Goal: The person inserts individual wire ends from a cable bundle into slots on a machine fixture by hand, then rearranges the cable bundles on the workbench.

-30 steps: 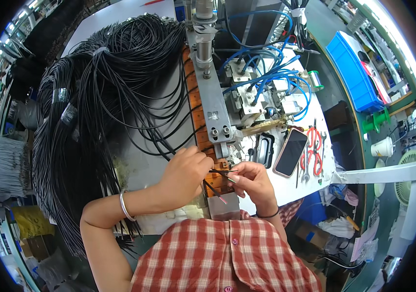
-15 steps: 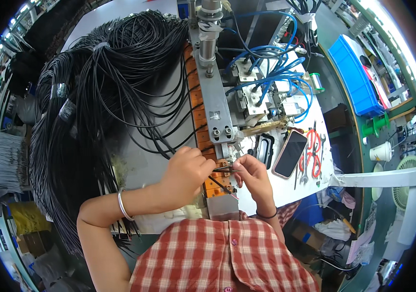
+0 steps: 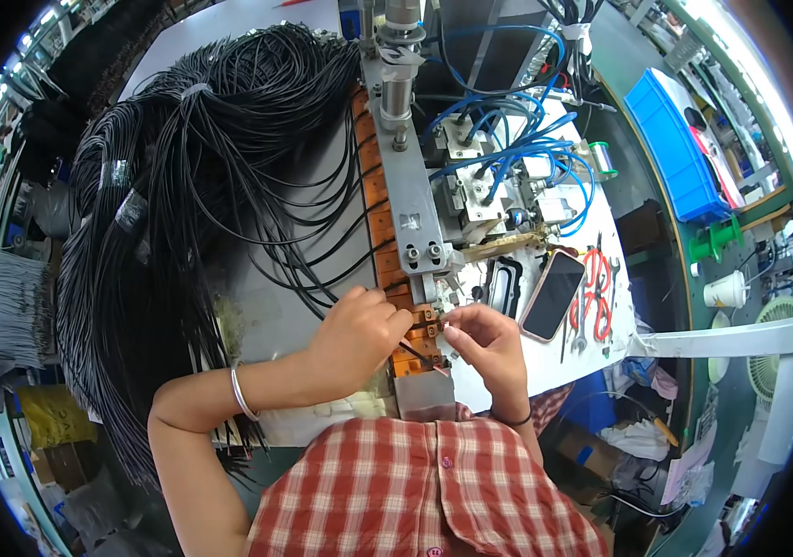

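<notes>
The cables (image 3: 215, 121) look glossy plastic, the bar (image 3: 410, 190) smooth metal.

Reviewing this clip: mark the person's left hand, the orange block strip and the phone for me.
Left hand (image 3: 361, 332): head view, back of the hand.
Orange block strip (image 3: 381, 223): head view, bare face of its middle stretch.
Phone (image 3: 554, 294): head view, middle of the dark screen.

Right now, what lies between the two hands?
In the head view, part of the orange strip and a dark wire lie between the left hand and right hand.
</notes>
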Available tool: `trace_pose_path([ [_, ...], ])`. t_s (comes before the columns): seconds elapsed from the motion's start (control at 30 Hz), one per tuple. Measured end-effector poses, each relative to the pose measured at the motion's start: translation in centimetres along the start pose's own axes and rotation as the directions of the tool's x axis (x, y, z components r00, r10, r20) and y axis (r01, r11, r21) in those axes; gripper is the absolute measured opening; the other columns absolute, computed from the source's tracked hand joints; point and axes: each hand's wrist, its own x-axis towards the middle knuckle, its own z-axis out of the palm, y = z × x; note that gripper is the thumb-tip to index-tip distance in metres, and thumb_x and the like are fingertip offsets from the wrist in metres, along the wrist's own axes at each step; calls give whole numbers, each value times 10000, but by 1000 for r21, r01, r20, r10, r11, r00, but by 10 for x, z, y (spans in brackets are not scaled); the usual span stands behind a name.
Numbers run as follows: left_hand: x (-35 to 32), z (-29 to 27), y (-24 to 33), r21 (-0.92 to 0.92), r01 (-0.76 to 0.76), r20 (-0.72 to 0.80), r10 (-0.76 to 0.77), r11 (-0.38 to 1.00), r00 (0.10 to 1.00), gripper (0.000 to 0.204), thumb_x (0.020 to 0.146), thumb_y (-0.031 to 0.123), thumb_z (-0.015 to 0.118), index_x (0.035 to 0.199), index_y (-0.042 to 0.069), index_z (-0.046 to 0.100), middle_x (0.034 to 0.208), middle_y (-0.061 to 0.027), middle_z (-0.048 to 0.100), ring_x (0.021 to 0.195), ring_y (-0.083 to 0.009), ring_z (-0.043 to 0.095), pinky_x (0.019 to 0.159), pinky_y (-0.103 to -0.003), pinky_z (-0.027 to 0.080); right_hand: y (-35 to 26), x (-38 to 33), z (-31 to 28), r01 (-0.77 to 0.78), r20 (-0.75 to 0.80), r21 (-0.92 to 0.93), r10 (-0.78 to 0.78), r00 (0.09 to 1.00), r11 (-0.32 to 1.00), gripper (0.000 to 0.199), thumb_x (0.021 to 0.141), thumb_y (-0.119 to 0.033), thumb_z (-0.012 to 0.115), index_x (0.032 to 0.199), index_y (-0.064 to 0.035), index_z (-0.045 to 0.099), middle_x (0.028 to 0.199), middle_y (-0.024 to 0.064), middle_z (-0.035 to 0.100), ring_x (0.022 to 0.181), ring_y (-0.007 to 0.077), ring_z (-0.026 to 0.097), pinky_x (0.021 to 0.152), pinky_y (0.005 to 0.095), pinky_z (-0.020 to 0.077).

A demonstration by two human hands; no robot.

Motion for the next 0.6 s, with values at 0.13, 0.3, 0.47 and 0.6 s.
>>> trace_pose_path([
  [0.13,-3,1,1,-29,-12,-21,11,1000,1000,128,662,30,617,779,31,565,712,-74,528,743,-246,495,692,-343,376,1,-1,1,-38,-11,8,38,999,999,103,817,-26,640,908,22,627,684,-19,580,512,0,441,449,148,339],
  [0.3,-1,-1,4,-13,-21,-57,20,1000,998,138,625,-10,583,753,34,555,699,-73,513,740,-244,489,677,-347,371,0,-4,0,-110,3,96,110,994,989,60,819,-24,636,846,30,632,695,1,603,517,3,465,452,150,349],
  [0.47,0,-2,1,-35,-28,-61,26,999,998,144,603,-17,571,735,35,551,681,-70,486,737,-241,482,673,-355,363,0,-2,-7,-232,232,244,176,957,942,65,815,-30,643,847,24,630,665,-4,592,504,14,477,436,154,354],
  [0.6,0,0,3,-22,-18,-28,17,1000,999,140,603,-17,571,732,33,549,678,-70,480,735,-241,479,677,-358,360,2,1,-6,-143,143,98,128,981,985,76,821,-54,643,829,19,623,643,-9,580,483,21,469,421,158,354],
])
